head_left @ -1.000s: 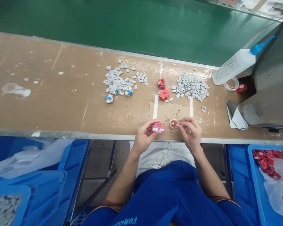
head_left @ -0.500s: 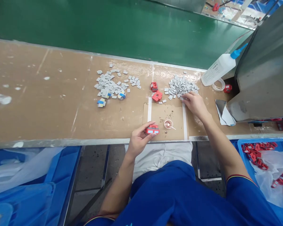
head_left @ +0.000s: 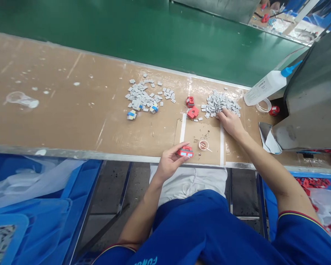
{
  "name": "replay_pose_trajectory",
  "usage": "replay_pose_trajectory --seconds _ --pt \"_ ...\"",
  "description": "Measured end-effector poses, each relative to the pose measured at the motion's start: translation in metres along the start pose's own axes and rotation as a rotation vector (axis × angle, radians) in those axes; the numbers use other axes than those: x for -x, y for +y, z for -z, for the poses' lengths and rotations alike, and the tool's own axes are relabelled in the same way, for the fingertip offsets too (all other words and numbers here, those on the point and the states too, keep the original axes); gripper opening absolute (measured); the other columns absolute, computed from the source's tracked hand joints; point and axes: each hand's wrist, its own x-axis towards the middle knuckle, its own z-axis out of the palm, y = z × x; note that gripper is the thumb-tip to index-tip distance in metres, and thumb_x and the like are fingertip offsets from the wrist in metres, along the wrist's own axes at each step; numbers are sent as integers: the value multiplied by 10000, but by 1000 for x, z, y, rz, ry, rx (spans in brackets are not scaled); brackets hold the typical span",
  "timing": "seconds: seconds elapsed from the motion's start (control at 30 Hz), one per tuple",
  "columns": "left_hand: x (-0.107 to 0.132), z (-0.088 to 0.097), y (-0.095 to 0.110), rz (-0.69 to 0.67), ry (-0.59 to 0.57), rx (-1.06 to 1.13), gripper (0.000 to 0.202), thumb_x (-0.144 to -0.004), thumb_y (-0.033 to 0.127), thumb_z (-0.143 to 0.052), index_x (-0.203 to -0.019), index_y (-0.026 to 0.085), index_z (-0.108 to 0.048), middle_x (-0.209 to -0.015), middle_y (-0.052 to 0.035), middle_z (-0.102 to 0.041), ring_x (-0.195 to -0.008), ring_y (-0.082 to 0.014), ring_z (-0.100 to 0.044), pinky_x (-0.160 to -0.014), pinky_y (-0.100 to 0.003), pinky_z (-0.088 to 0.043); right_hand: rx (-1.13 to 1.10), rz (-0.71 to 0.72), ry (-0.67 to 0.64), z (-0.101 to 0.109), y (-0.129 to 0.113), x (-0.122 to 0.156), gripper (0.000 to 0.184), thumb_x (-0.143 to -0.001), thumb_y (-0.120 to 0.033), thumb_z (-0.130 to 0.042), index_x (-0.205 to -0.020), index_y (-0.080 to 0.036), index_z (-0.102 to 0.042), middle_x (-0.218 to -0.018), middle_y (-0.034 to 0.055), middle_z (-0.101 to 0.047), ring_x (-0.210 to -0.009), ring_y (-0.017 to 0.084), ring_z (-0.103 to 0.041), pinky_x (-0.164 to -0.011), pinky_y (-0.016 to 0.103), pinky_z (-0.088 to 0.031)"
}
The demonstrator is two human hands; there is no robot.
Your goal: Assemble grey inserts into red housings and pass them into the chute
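Observation:
My left hand (head_left: 168,162) grips a red toy vehicle body (head_left: 185,151) with pale window panels at the table's front edge. My right hand (head_left: 232,124) reaches to the near side of a pile of small flat grey pieces (head_left: 219,100), fingers drawn together; whatever is between the fingertips is hidden. Left of that pile lie two more red bodies (head_left: 192,112). Between my hands, on a taped cardboard sheet (head_left: 213,129), stands a small clear cup (head_left: 203,145) with a thin white stick in it.
A second heap of grey pieces (head_left: 142,94) lies left, with blue-banded bundles (head_left: 131,115) beside it. A white squeeze bottle (head_left: 266,88) leans near a tape roll (head_left: 263,105) and a metal housing (head_left: 314,92). Blue bins (head_left: 44,221) flank me below the table; a green belt (head_left: 113,33) runs behind.
The view has shifted, so the table's contents appear further right. My right hand has moved slightly further into the near edge of the grey pile. My left hand still holds the red body.

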Motion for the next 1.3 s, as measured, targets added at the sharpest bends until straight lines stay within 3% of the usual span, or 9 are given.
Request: replay_pose_trajectory --seconds 0.17,0.27,0.33,0.47,0.63,0.77,0.97,1.17,1.3 --pt "2 -2 5 -79 -10 48 569 -845 368 -852 -1361 180 -706 -1298 -166 -758 -1142 -250 -746 -1002 -358 -613 -197 -71 117 27 -25 18 241 -1003 -240 -510 -899 -205 -725 -900 87 -704 -803 236 -631 -723 345 -495" --pt "5 -6 12 -70 -20 89 625 -875 340 -834 -1444 196 -618 -1265 -164 -773 -1047 -219 -774 -947 -324 -621 -429 28 221 58 -75 38 158 -1012 -245 -599 -956 -217 -744 -899 56 -732 -786 202 -676 -714 326 -530" --pt "7 -10 18 -73 -29 127 576 -879 320 -835 -1402 209 -621 -1259 -151 -777 -1029 -207 -778 -928 -299 -616 -579 119 214 75 -114 51 106 -1015 -218 -634 -1019 -233 -738 -930 41 -753 -815 182 -703 -711 301 -548" --pt "9 -16 29 -100 -46 135 428 -875 326 -841 -1262 207 -704 -1305 -126 -756 -1154 -228 -749 -995 -297 -597 -747 154 227 81 -163 67 127 -1017 -172 -631 -1040 -257 -723 -959 37 -772 -854 181 -733 -729 297 -585" --pt "12 -16 34 -95 -29 85 513 -868 366 -845 -1332 212 -689 -1221 -107 -787 -1120 -245 -766 -1012 -342 -609 -800 53 256 63 -173 72 123 -1021 -175 -618 -1016 -253 -713 -951 43 -757 -853 188 -726 -743 320 -598" --pt "13 -18 35 -79 -18 59 517 -873 409 -836 -1319 200 -678 -1270 -130 -772 -1172 -264 -751 -1059 -375 -593 -801 13 277 57 -176 75 123 -1020 -171 -608 -993 -250 -698 -919 43 -723 -821 186 -692 -713 324 -579" --pt "10 -23 40 -129 -5 -16 477 -899 442 -802 -1290 191 -697 -1285 -132 -767 -1166 -270 -752 -1036 -356 -603 -790 -38 420 50 -186 77 133 -998 -135 -618 -994 -252 -681 -824 11 -638 -742 170 -621 -680 313 -538" --pt "11 -24 47 -174 27 -131 454 -947 473 -735 -1295 185 -691 -1315 -143 -752 -1085 -241 -769 -935 -298 -621 -590 -47 579 40 -203 82 165 -1007 -104 -599 -1018 -254 -666 -782 11 -626 -707 171 -613 -645 305 -508" --pt "14 -21 48 -186 32 -192 409 -972 431 -713 -1294 180 -694 -1273 -129 -770 -1029 -211 -767 -857 -249 -608 -458 -14 563 43 -210 85 171 -1010 -83 -600 -971 -235 -666 -759 21 -623 -666 158 -581 -607 291 -462"
